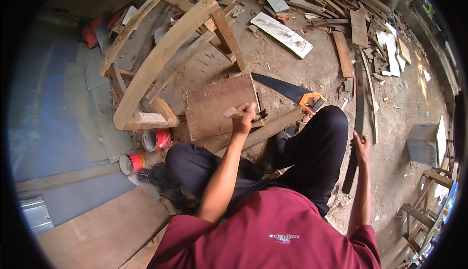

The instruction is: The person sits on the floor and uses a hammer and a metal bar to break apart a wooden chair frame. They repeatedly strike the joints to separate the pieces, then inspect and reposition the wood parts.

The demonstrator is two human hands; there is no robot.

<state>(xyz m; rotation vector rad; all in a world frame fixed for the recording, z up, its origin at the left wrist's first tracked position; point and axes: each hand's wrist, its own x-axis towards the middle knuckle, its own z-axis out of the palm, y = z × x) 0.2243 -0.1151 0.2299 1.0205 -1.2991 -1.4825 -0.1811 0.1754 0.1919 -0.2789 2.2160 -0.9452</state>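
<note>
My left hand point(245, 118) is closed around what looks like a hammer point(232, 113), its wooden handle showing on one side of the fist and a dark head on the other. It is over the right part of a brown wooden board point(214, 104) between my knees. My right hand point(360, 148) grips a long dark wooden strip point(359, 98), held upright beside my right knee. A handsaw point(285, 89) with an orange and black handle lies just beyond the board. Under the board's near edge runs a wooden beam point(278, 128).
A wooden frame point(168, 57) stands at the far left. Red-labelled cans point(157, 139) sit by my left knee. Scrap planks point(336, 0) pile up at the back right, with white boards point(281, 34) nearer. A grey box-like piece point(424, 143) stands at the right.
</note>
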